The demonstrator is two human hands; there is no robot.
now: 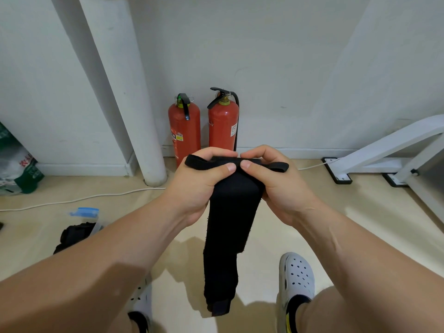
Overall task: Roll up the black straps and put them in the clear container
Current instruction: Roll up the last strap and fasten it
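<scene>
A green and white bag [16, 162] leans at the far left wall; its red print is too blurred to read. Lower down, the clear container [95, 226] sits on the floor, partly hidden behind the left forearm, with a blue clip at its top edge. Black material [74, 234] lies in or against it; which of the two cannot be told.

The left hand [201, 183] is curled round the top end of the black strap [230, 224], thumb pressed flat on the near face and fingers wrapped over the far side. The strap is a wide, matte fabric band with slightly fuzzy edges. It hangs straight down from the hands to a folded end low between the person's feet. At the top, a narrower black loop pokes out on either side of the grip.

Behind the hands, two red fire extinguishers [184, 131] stand against the wall. One carries a yellow and white sticker and the other a white one, both too small to read.

The right hand [276, 181] grips the same top end, fingers curled over it, its thumb tip almost meeting the left thumb. A white perforated shoe [296, 275] is below it.
</scene>
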